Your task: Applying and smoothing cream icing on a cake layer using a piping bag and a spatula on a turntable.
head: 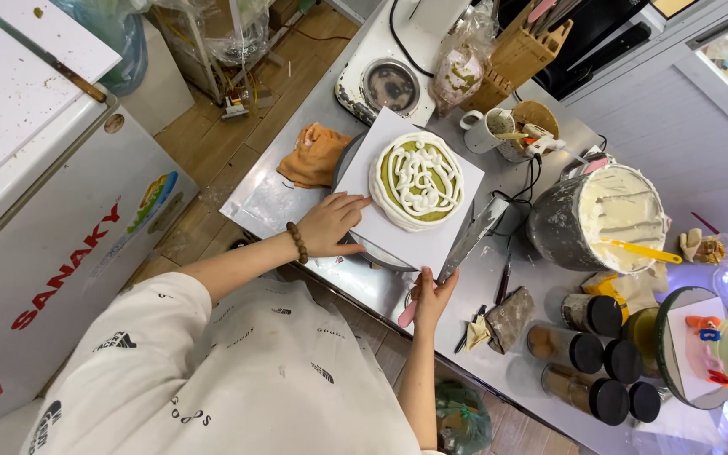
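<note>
Left hand (330, 224) flat on white square board (381, 223), fingers spread, holding nothing. Right hand (430, 297) closed around pink handle of long knife (465, 246), blade tip near right side of round cake (415, 180). Cake sits mid-board on turntable (364, 249), white cream squiggles over green top. Risks: blade bumps cake side, tears cream; board slides off turntable if pushed hard. Cream bucket (604, 221) right, well apart. Orange cloth (313, 155) left on tabletop (267, 202).

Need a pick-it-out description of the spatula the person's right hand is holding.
Start at the steel worktop, then find the round green cake piped with white cream on its square white board. By the board's near right corner, the right hand grips a long flat metal palette knife with a pink handle; the other spatula nearby is yellow, resting in the cream bucket.
</note>
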